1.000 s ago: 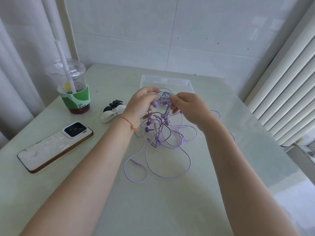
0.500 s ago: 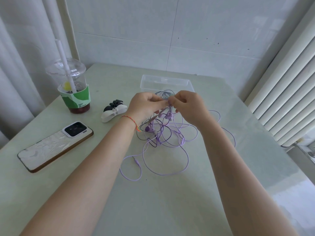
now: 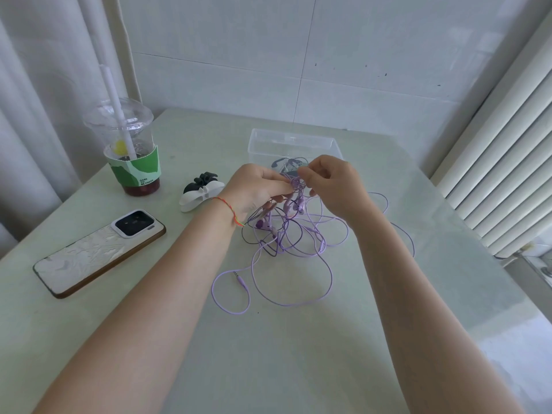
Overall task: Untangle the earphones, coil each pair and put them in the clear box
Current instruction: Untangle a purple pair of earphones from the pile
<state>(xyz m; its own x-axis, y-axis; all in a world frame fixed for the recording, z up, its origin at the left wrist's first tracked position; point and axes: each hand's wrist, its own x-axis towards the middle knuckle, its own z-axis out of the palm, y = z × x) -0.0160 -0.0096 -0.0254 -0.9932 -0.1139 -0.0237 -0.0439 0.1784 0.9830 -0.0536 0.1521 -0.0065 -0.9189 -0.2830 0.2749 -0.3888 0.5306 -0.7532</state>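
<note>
Nearest me, both my forearms run off the bottom edge, so my elbows are cut off. Below my hands a loose loop of the purple earphones (image 3: 286, 243) trails toward me on the table (image 3: 268, 354), its jack plug lying bare under my left wrist. How many pairs make up the tangle I can't tell; light and darker cords cross too thickly, and one strand disappears behind my right forearm.

My left hand (image 3: 254, 189) has its fingers curled in, pinching the top of the knot, the fingertips hidden against the cords. My right hand (image 3: 331, 186) meets it almost knuckle to knuckle, thumb and forefinger nipping the same bunch; the earbuds hang just beneath both.

Left of my left hand lie a hair clip (image 3: 200, 192), a phone (image 3: 98, 252) face down and a cup (image 3: 131, 150) with a straw.

Just beyond my hands sits the clear box (image 3: 291, 143), its near wall hidden by my fingers; something dark lies inside, hard to make out
</note>
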